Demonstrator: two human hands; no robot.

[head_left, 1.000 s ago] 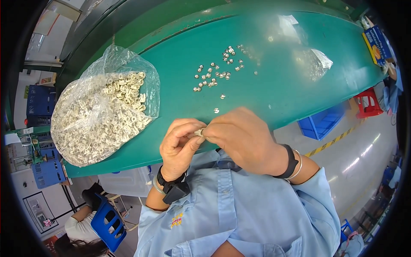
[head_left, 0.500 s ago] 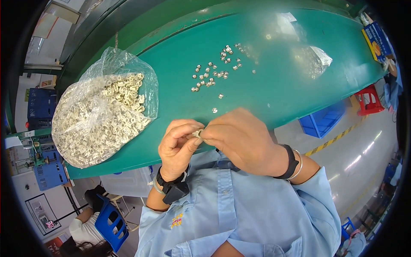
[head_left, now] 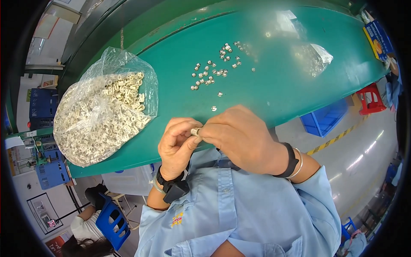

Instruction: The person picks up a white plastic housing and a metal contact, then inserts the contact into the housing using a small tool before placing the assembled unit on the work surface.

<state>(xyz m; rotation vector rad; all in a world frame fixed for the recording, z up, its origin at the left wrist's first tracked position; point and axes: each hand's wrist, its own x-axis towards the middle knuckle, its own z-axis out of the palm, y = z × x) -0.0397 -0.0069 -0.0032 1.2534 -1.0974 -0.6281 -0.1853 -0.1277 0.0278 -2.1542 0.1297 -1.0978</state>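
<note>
Between the fingertips of both hands sits a small cream plastic part (head_left: 195, 131), shaped like a short hollow piece. My left hand (head_left: 176, 147) pinches it between thumb and fingers. My right hand (head_left: 239, 139) presses its closed fingertips against the part's right side; whether a small metal piece is also in them is hidden. Just beyond the hands, on the green table (head_left: 180, 103), lies a small shiny metal piece (head_left: 214, 109). Farther off, several more metal pieces (head_left: 209, 77) are scattered. To the left, a clear plastic bag (head_left: 102, 120) full of similar cream parts stands open.
Blurred clear bags (head_left: 314, 60) with white labels lie at the table's far right. A blue and yellow box (head_left: 379, 40) is at the right end. On the floor are a blue bin (head_left: 323, 120) and a red stool (head_left: 369, 99). A person sits on a blue chair (head_left: 112, 222) at lower left.
The cream part has turned slightly in my fingers and more of it shows. My right hand has shifted a little upward. The scattered metal pieces and the bag stay put.
</note>
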